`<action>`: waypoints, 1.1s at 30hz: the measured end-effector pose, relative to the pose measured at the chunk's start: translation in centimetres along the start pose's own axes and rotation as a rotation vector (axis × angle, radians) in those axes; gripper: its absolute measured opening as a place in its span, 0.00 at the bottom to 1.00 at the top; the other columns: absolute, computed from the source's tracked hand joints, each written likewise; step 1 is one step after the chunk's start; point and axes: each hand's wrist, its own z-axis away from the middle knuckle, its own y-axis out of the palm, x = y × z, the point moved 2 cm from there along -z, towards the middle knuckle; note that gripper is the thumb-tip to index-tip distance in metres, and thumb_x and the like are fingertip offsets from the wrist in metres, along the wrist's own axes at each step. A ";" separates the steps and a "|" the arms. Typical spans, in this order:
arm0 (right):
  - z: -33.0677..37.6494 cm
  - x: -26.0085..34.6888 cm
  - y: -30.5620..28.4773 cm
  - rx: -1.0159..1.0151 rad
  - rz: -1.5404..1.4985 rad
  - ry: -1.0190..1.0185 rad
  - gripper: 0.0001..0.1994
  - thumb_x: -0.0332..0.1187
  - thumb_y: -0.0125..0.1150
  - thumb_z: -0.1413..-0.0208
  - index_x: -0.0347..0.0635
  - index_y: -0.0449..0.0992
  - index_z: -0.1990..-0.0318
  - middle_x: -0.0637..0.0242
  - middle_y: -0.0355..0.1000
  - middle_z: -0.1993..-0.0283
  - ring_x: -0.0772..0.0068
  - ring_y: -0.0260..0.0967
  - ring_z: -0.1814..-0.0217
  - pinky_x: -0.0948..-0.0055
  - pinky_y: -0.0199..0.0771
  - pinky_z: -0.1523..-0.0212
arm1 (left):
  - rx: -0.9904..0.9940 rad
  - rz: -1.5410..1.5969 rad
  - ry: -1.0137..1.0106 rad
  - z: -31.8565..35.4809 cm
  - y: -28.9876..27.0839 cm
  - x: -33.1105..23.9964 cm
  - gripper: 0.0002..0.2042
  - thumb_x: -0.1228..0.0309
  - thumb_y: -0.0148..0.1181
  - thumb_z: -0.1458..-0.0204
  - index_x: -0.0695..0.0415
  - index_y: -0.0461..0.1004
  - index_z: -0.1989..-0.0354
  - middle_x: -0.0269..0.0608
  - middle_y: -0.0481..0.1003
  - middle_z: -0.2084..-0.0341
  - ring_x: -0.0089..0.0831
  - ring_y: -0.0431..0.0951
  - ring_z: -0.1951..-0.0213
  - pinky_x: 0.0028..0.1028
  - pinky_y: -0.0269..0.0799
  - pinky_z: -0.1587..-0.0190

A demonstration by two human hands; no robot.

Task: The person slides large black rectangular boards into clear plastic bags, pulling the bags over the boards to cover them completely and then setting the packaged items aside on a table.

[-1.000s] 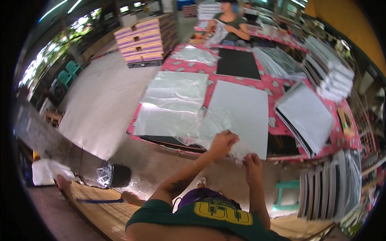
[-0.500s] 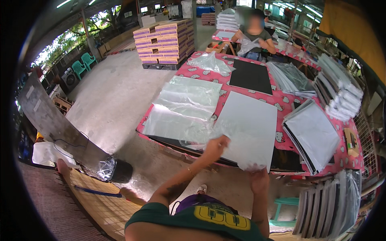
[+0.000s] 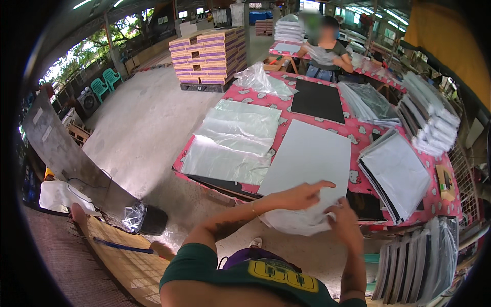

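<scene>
One pink worktop [image 3: 363, 135] stretched beyond the fingers [image 3: 322, 186], a white board [image 3: 314, 153] lying just ahead and clear film [image 3: 294, 225] sagging below. The left hand [image 3: 304, 197] held its index finger spread from the others; whether the right hand [image 3: 347, 220], fingers bent, pinched film was unclear. Even tension seemed safest against creasing.

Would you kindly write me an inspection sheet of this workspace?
Surface: pink patterned cloth, largely covered.
Job's things: clear plastic film at the near edge of the white board; flat plastic sheets to its left.
Clutter: crumpled plastic, far left corner.
Hands: left hand above the board, nothing visibly held; right hand at the film, grip unclear.
Cables: thin dark cord by the grey panel.
Surroundings: stacked boxes, green chairs, co-worker beyond.
</scene>
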 end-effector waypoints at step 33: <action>5.6 -10.9 -2.9 -0.715 -1.554 0.349 0.15 0.48 0.53 0.43 0.46 0.73 0.69 0.77 0.64 0.80 0.79 0.62 0.83 0.70 0.72 0.77 | 0.347 0.155 -0.008 7.9 -3.7 0.9 0.18 0.54 0.49 0.43 0.57 0.71 0.74 0.37 0.73 0.79 0.27 0.74 0.73 0.26 0.72 0.70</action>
